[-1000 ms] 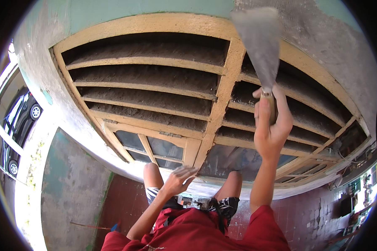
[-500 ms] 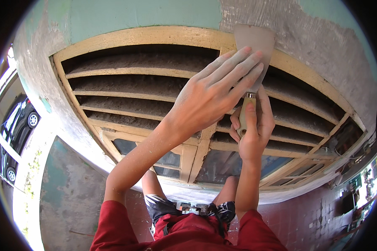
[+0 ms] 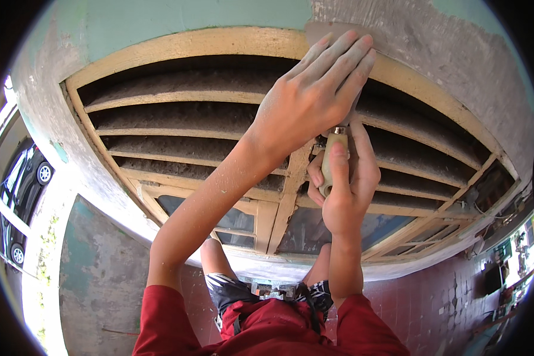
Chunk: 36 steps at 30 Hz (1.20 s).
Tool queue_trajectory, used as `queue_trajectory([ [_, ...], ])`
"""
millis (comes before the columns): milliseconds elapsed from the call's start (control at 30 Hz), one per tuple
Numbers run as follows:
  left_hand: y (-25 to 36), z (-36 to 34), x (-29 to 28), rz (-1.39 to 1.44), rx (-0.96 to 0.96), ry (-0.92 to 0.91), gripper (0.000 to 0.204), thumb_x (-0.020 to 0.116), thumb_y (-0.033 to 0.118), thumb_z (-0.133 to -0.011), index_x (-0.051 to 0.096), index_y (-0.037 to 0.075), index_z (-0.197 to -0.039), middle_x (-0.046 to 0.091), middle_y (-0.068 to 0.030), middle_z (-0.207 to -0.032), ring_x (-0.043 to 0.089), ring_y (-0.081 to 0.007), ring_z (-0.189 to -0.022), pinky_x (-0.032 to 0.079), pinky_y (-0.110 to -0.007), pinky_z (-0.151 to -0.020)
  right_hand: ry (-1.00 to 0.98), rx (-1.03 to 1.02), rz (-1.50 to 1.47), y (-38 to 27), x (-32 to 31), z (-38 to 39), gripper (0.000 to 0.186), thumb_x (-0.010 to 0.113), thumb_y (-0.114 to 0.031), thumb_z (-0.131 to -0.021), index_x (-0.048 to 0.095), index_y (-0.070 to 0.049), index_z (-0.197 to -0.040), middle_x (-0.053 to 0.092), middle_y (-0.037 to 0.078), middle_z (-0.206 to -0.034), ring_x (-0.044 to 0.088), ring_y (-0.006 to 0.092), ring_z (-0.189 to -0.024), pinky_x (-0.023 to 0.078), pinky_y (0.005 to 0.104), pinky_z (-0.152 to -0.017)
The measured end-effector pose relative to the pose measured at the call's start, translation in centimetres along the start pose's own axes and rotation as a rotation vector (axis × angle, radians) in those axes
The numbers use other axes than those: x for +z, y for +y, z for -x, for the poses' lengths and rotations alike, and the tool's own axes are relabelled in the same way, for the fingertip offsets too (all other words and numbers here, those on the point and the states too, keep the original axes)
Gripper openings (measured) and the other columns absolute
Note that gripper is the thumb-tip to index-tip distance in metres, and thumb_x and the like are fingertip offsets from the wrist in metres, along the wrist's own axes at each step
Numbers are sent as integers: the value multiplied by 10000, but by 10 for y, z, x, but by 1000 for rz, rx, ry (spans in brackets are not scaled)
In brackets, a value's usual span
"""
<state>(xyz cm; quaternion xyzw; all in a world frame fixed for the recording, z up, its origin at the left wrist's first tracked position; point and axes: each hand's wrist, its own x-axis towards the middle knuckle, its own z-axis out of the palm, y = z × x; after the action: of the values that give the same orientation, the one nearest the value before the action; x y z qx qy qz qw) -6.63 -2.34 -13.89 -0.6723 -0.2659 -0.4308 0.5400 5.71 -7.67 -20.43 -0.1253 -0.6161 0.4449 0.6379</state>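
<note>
My right hand (image 3: 351, 190) grips the pale handle of a wide scraper (image 3: 337, 136), with the thumb laid along it. Over the scraper's metal blade, my left hand (image 3: 308, 98) lies flat with fingers stretched out; they are coated in pale dust and hide most of the blade. The blade's far edge shows beyond the fingertips. It meets the wall just above a yellowish wooden vent frame (image 3: 184, 46). Here green paint (image 3: 196, 15) borders bare grey plaster (image 3: 397, 24).
Dusty wooden louvres (image 3: 184, 89) fill the vent, with glass window panes (image 3: 305, 234) below. A patchy low wall (image 3: 101, 267) stands at the left, and a dark car (image 3: 26, 190) is parked beyond. Reddish floor tiles (image 3: 409, 302) lie below right.
Both hands and the scraper have shifted left along the top of the vent frame. My left fingers now reach closer to the blade's far edge. The view has shifted slightly.
</note>
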Motion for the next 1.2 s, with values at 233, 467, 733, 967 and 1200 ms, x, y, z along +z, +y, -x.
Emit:
queue_trajectory([
  [233, 1, -4, 7, -133, -8, 42, 486, 638, 92, -810, 596, -75, -1265, 609, -195, -1334, 585, -320, -1267, 461, -406, -1104, -54, -40, -88, 9, -2, -1, 502, 463, -143, -1052, 342, 40, -1503, 613, 85, -993, 502, 50, -591, 363, 185, -404],
  [467, 0, -8, 8, -232, 8, 94, 460, 634, 111, -832, 597, -86, -1246, 624, -202, -1301, 604, -321, -1238, 471, -401, -1090, -91, -29, -134, 5, -1, 4, 596, 458, -147, -1028, 225, -20, -1562, 565, 85, -874, 490, 62, -524, 342, 189, -387],
  [733, -28, -14, 14, -511, 266, 113, 483, 574, 63, -872, 502, -196, -1273, 579, -318, -1283, 562, -416, -1260, 479, -443, -1079, -128, -78, -125, 4, 6, 1, 532, 455, -196, -1028, 265, -111, -1517, 493, 80, -806, 374, 59, -413, 256, 186, -368],
  [967, -13, -32, -13, -153, 50, -58, 474, 576, 67, -872, 511, -195, -1262, 582, -316, -1286, 564, -409, -1262, 484, -436, -1073, -176, -65, -184, -3, 10, -9, 198, 414, -140, -1050, 507, -45, -1198, 485, 67, -841, 410, 49, -440, 238, 185, -394],
  [1200, 2, -12, 10, -121, -18, 123, 417, 624, 111, -846, 604, -89, -1211, 649, -200, -1253, 621, -318, -1208, 484, -408, -1062, -166, -113, -103, 8, 1, 5, 174, 405, -109, -1035, 552, -19, -1009, 465, 54, -831, 431, 65, -419, 221, 202, -370],
])
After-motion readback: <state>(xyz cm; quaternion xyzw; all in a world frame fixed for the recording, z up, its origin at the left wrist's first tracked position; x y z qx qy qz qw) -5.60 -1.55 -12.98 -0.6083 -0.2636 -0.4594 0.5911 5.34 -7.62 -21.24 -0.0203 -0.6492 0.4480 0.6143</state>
